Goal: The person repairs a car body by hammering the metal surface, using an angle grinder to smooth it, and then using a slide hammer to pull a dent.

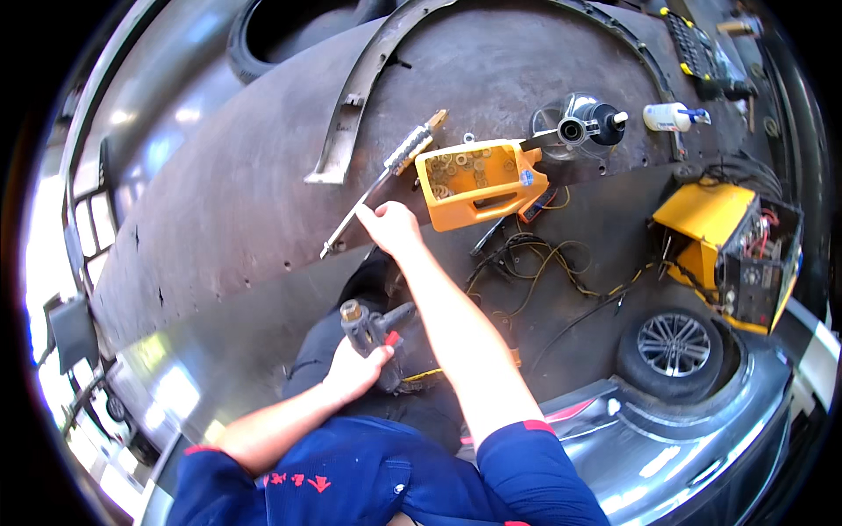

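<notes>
My left hand [360,368] grips a grey power tool [367,329] with a brass-coloured fitting on top and a red switch, held low near my body. My right hand [386,228] reaches up to the dark metal table [219,202], fingers closed on a long steel rod tool [346,228] with a thicker sleeve at its upper end. Just right of that tool lies a cut-open orange plastic jug [474,206] holding several washers and rings, with a clear round container [554,118] behind it and a curved metal strip [351,114] to the upper left.
Cables [553,263] hang below the table edge. A yellow machine [702,219] with exposed wiring is at the right, above a car wheel [674,346] and bodywork. A tire [246,44], white bottle [664,116] and tool case [688,48] are toward the back.
</notes>
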`<state>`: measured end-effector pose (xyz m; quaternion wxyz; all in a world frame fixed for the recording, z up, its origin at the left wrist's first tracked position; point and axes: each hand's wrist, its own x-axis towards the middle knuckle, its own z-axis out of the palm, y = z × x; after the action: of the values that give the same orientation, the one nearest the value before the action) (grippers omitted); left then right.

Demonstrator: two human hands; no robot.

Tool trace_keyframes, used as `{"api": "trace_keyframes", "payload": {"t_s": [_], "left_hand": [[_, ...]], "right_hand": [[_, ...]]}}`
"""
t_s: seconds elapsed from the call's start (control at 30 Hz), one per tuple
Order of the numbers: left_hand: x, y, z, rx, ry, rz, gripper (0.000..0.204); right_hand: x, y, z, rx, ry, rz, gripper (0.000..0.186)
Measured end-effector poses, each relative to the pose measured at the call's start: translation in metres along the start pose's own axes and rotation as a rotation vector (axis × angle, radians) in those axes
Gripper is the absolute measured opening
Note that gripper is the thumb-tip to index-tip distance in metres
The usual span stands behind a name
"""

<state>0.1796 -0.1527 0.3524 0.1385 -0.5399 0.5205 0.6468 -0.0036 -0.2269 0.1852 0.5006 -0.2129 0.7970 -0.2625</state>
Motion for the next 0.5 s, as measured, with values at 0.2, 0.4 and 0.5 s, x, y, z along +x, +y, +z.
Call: {"api": "trace_keyframes", "payload": {"t_s": [0.2,0.4,0.5], "left_hand": [[-0.018,-0.003,-0.062,-0.104,-0.02,0.046,0.036],[-0.009,-0.008,-0.084,-0.125,-0.174,0.13,0.037],[-0.009,-0.009,-0.094,-0.007,-0.267,0.194,0.04]], "right_hand": [[0.019,-0.034,0.055,0.013,0.171,0.25,0.042],[0.011,-0.002,0.083,0.456,0.403,0.191,0.029],[-0.009,-0.008,0.058,0.432,0.437,0.102,0.035]]}}
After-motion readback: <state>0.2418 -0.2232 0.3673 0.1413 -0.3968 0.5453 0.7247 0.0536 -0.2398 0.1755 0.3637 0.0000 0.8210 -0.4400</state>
